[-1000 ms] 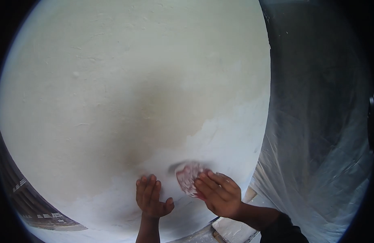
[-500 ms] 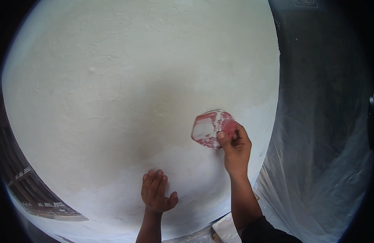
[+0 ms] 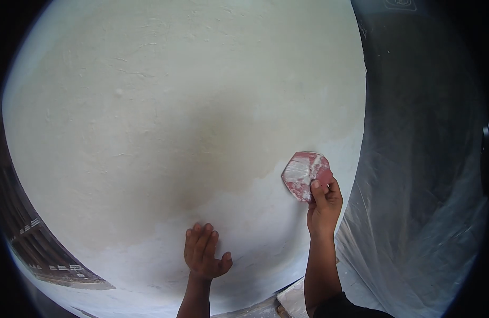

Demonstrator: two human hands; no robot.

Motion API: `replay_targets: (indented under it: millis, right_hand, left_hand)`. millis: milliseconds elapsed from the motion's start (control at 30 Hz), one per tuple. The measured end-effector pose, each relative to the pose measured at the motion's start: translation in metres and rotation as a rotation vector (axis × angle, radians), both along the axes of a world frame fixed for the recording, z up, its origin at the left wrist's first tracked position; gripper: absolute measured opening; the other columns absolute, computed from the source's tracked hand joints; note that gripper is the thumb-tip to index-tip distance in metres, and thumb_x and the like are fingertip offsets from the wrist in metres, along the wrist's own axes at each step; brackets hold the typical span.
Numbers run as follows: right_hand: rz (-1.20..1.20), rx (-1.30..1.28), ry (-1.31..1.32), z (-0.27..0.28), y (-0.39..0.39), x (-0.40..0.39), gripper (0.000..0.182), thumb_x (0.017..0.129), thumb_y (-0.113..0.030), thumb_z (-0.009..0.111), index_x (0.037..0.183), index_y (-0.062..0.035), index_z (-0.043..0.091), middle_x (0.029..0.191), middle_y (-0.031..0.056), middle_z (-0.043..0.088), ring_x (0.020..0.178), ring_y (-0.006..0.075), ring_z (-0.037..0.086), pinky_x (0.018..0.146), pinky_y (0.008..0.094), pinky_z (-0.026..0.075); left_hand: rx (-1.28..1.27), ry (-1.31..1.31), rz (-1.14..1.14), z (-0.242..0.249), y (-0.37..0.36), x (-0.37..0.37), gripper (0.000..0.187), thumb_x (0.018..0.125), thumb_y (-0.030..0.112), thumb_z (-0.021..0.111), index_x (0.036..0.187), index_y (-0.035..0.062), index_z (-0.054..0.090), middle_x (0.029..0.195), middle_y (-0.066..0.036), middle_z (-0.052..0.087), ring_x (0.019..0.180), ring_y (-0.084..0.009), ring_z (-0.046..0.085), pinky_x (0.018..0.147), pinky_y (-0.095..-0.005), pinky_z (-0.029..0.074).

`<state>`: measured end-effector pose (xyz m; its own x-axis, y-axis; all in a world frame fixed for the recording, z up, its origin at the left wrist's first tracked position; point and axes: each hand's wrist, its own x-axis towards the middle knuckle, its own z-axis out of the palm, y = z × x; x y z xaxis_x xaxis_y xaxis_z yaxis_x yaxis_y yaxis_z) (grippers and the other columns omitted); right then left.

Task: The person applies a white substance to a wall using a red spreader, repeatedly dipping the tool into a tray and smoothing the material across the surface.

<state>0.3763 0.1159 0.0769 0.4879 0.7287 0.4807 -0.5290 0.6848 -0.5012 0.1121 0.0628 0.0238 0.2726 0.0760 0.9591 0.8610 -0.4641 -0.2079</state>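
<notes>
My right hand (image 3: pixel 325 204) pinches a flat red putty spreader (image 3: pixel 304 175) between thumb and fingers, the thumb lying on its near face. White paste is smeared across the spreader, which is against or very close to a large pale wall surface (image 3: pixel 165 116). Lower and to the left, my left hand (image 3: pixel 204 252) rests on the same surface with fingers stretched out and nothing in it. Around both hands the surface is whiter than the beige, slightly rough area higher up.
Clear plastic sheeting (image 3: pixel 408 212) hangs along the right side. At the lower left, a dark slatted opening (image 3: pixel 40 238) borders the wall. A pale, stained board or ledge (image 3: pixel 302 299) shows at the bottom, below my right forearm.
My right hand has moved right and slightly down across the wall with the putty spreader, which has tilted a little. My left hand has stayed almost in place.
</notes>
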Motion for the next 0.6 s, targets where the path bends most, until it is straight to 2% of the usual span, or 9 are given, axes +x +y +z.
replay_targets:
  millis: [67, 200, 267, 367, 467, 600]
  right_hand:
    - [0.035, 0.016, 0.04, 0.004, -0.007, -0.006, 0.029, 0.088, -0.003, 0.066, 0.114, 0.0019, 0.056, 0.098, 0.0055, 0.066, 0.087, 0.0085, 0.06, 0.08, 0.0235, 0.047]
    - [0.092, 0.096, -0.197, 0.03, -0.011, -0.038, 0.029, 0.087, -0.005, 0.067, 0.113, 0.0024, 0.056, 0.103, 0.0061, 0.067, 0.092, 0.0084, 0.06, 0.082, 0.0236, 0.046]
    - [0.015, 0.072, -0.248, 0.035, -0.01, -0.045, 0.03, 0.087, -0.004, 0.067, 0.113, 0.0029, 0.056, 0.101, 0.0063, 0.067, 0.092, 0.009, 0.06, 0.083, 0.0237, 0.046]
    - [-0.085, 0.008, -0.197, 0.015, -0.001, -0.024, 0.029, 0.087, -0.004, 0.067, 0.113, 0.0033, 0.056, 0.098, 0.006, 0.066, 0.09, 0.0096, 0.061, 0.083, 0.0243, 0.047]
    - [0.031, 0.105, -0.04, 0.016, -0.012, -0.021, 0.028, 0.087, -0.004, 0.067, 0.112, 0.0015, 0.056, 0.093, 0.0026, 0.063, 0.084, 0.0086, 0.06, 0.081, 0.0244, 0.049]
    - [0.056, 0.126, -0.224, 0.045, -0.022, -0.052, 0.026, 0.086, 0.0, 0.068, 0.109, 0.0021, 0.057, 0.094, 0.0025, 0.064, 0.086, 0.0053, 0.056, 0.079, 0.0214, 0.045]
  left_hand:
    - [-0.002, -0.002, -0.002, -0.001, 0.0, 0.0, 0.045, 0.09, 0.036, 0.049, 0.111, -0.0021, 0.062, 0.117, -0.018, 0.063, 0.123, -0.0359, 0.052, 0.108, -0.0473, 0.035]
    - [-0.006, 0.001, 0.006, 0.0, -0.001, 0.0, 0.045, 0.09, 0.036, 0.049, 0.111, -0.002, 0.061, 0.117, -0.017, 0.063, 0.122, -0.0361, 0.053, 0.108, -0.0474, 0.035]
    - [0.0, -0.002, 0.009, 0.0, -0.002, 0.001, 0.045, 0.09, 0.036, 0.049, 0.111, -0.0019, 0.061, 0.117, -0.017, 0.063, 0.122, -0.0362, 0.053, 0.108, -0.0474, 0.036]
    - [0.005, 0.006, 0.014, 0.001, -0.001, 0.0, 0.045, 0.09, 0.036, 0.049, 0.111, -0.0015, 0.061, 0.118, -0.017, 0.063, 0.122, -0.0361, 0.053, 0.108, -0.0473, 0.036]
    - [0.021, 0.002, -0.01, 0.001, -0.001, 0.001, 0.044, 0.09, 0.035, 0.049, 0.111, -0.0013, 0.061, 0.118, -0.017, 0.063, 0.123, -0.0359, 0.052, 0.108, -0.047, 0.036]
    - [0.016, 0.003, 0.002, 0.002, -0.002, 0.001, 0.043, 0.09, 0.035, 0.049, 0.11, -0.0013, 0.062, 0.117, -0.017, 0.063, 0.123, -0.0357, 0.052, 0.108, -0.0468, 0.036]
